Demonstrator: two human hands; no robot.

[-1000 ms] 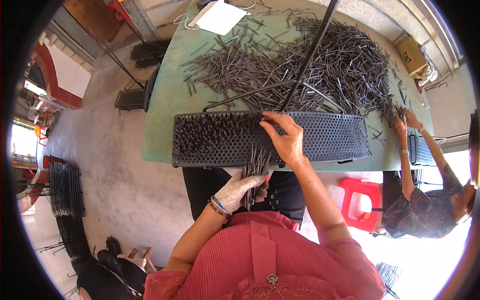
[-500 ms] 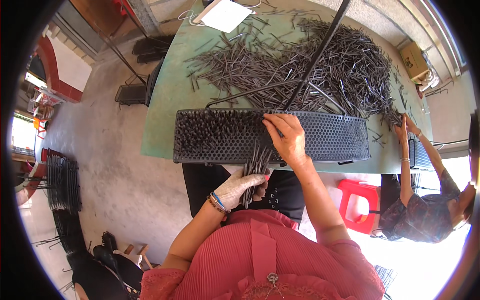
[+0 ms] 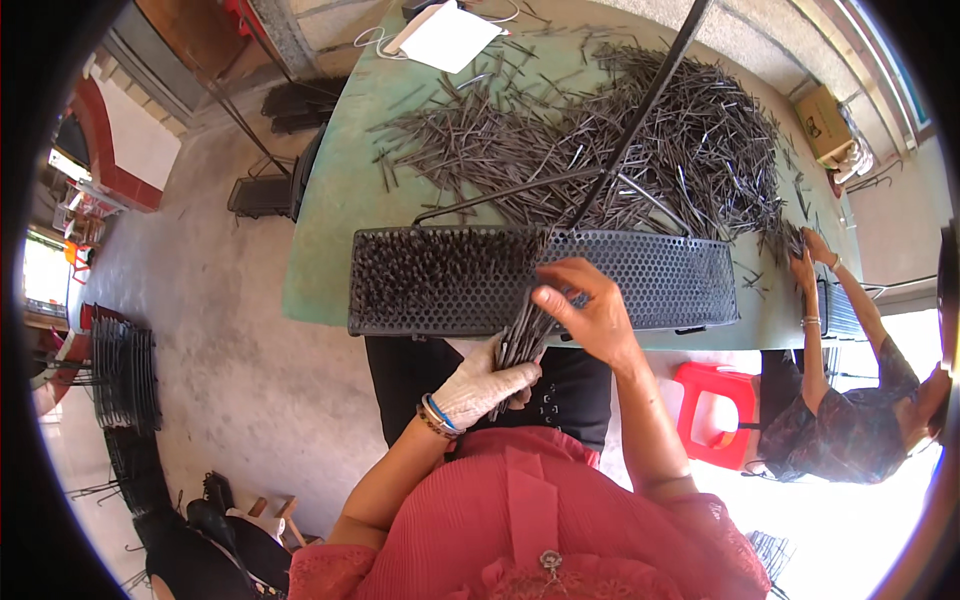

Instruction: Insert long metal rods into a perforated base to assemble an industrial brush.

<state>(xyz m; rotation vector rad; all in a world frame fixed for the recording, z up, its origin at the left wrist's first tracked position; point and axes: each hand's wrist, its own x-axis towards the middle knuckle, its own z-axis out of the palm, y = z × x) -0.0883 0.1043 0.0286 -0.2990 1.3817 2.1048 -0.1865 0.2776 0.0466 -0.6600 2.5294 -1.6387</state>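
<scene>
My left hand (image 3: 478, 388), in a pale glove, is closed around a bundle of thin dark rods (image 3: 522, 343). The bundle points up and slightly right, its upper ends over the front edge of a long black perforated rack (image 3: 660, 283). Rods stand upright in the holes across the rack's left half (image 3: 425, 275); the holes in the right half show bare. My bare right hand (image 3: 597, 315) hovers over the middle of the rack beside the bundle's upper ends, thumb and forefinger apart. Whether a fingertip touches a rod is hard to make out.
A large heap of dark rods (image 3: 720, 130) covers the green table (image 3: 335, 230) behind the rack. A black bar (image 3: 650, 90) rises from the rack's frame. At right, a co-worker's hands (image 3: 812, 258) handle rods beside a red stool (image 3: 715, 415). A cardboard box (image 3: 825, 122) stands far right.
My right hand has come back from the rack's surface toward the bundle, its thumb and forefinger spreading. My left hand has tilted the bundle to the right and raised it slightly.
</scene>
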